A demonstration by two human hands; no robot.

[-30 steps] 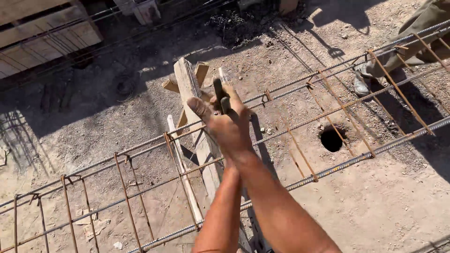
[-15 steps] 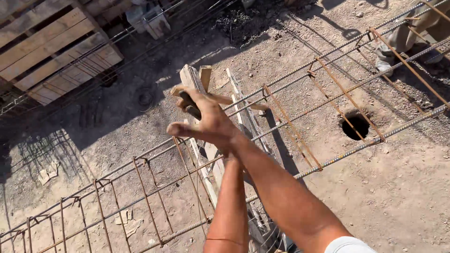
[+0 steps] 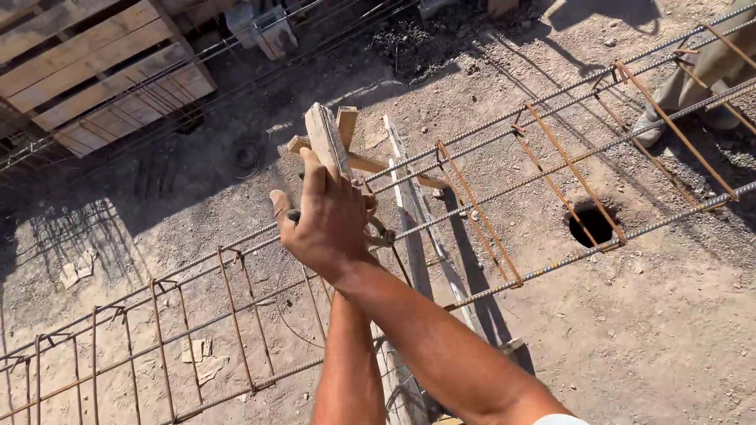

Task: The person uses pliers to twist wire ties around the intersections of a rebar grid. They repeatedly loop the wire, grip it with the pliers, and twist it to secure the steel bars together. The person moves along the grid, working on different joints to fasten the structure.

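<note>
Rusty rebar cage [image 3: 480,212] under right hand [image 3: 327,224]

No packages, labels, signs or screens show anywhere in this view.

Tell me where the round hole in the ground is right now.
In the head view, the round hole lies in the dirt at right of centre, under the rebar cage, just beside a rusty stirrup and well right of the right hand.
</note>
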